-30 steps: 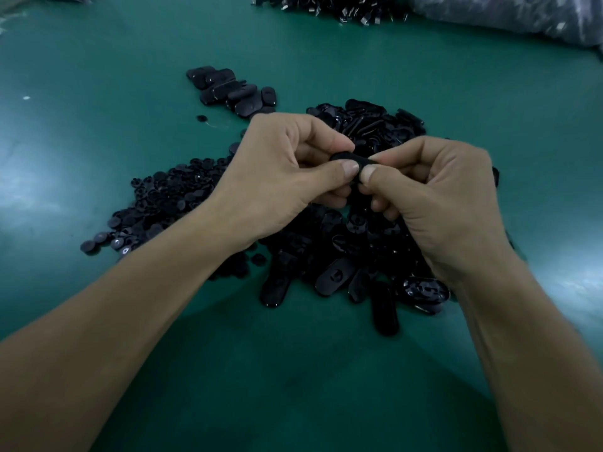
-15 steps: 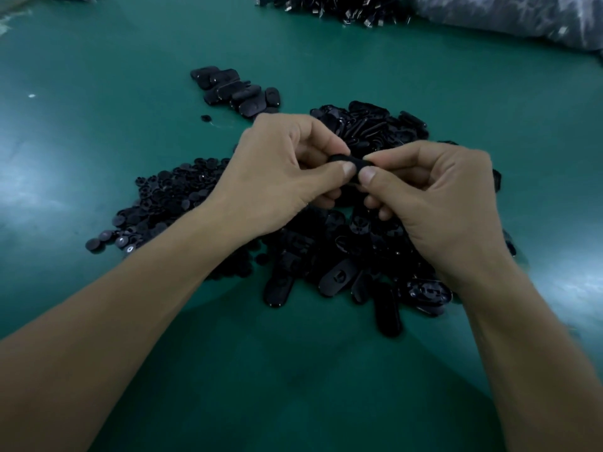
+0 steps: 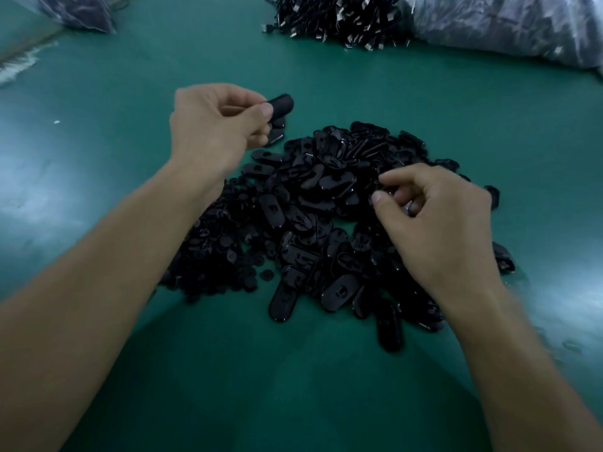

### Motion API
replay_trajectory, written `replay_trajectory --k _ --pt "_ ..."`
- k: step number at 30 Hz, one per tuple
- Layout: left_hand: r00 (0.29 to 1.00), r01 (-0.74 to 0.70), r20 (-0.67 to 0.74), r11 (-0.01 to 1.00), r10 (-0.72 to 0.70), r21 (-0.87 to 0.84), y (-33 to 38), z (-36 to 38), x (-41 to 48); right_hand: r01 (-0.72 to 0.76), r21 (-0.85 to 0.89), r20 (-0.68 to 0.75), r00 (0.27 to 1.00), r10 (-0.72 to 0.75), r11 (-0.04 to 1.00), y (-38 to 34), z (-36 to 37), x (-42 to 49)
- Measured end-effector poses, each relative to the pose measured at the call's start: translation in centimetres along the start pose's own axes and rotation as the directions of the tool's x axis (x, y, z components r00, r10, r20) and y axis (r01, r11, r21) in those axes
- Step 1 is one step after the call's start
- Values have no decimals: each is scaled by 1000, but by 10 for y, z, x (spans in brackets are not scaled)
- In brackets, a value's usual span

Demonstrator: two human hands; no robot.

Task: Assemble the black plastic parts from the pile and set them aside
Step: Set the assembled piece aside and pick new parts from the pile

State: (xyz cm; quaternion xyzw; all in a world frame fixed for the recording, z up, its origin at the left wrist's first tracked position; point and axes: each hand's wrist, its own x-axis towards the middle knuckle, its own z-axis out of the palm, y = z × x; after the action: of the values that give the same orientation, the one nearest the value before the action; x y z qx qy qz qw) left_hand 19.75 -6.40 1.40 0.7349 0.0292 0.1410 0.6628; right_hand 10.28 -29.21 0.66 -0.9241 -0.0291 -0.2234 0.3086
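Left hand (image 3: 215,125) is pinching the assembled oval part (image 3: 281,104) by one end between thumb and forefinger, holding it beyond the far-left edge of the pile (image 3: 326,190), just above the set-aside cluster (image 3: 275,133); the other fingers are curling under.

Right hand (image 3: 437,223) is hovering over the right side of the pile with fingers bent and thumb near forefinger; cannot tell whether it is already nipping a piece.

Handling, as judged: the part is looking light, rigid, smooth and glossy, so likely a little slippery; not fragile. A pinch across the flat faces near one rounded end is seeming adequate; loose shells in the pile are likely shifting when picked.

Small round pieces (image 3: 215,246) are lying at the pile's left edge on the green worktop (image 3: 293,386).

Against the frame half a second back: both hands were meeting over the middle of the pile, pressing one part between them; now they are separating, the left carrying the part out past the pile's far-left edge, the right dropping onto the pile.
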Motion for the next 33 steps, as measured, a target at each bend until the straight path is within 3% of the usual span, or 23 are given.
replay_trajectory --k 4,9,12,26,30,33 --pt "993 93 -87 989 -83 115 -9 2 29 41 -174 139 990 -17 984 -3 1 -1" --pt "994 -25 -89 903 70 429 -18 1 42 65 -194 197 980 -26 979 -11 6 -5" --pt "992 -65 -56 844 112 532 -22 0 45 45 -214 179 984 -6 976 -9 5 -4" --pt "987 -93 -42 754 157 650 -28 9 56 18 -142 110 994 -2 990 -11 3 -3" --pt "974 -88 -114 791 195 605 -16 16 46 22 -99 111 994 -11 995 -10 4 -3" --pt "978 -142 -61 856 197 496 2 25 29 47 -73 103 994 -39 996 -11 6 -4"
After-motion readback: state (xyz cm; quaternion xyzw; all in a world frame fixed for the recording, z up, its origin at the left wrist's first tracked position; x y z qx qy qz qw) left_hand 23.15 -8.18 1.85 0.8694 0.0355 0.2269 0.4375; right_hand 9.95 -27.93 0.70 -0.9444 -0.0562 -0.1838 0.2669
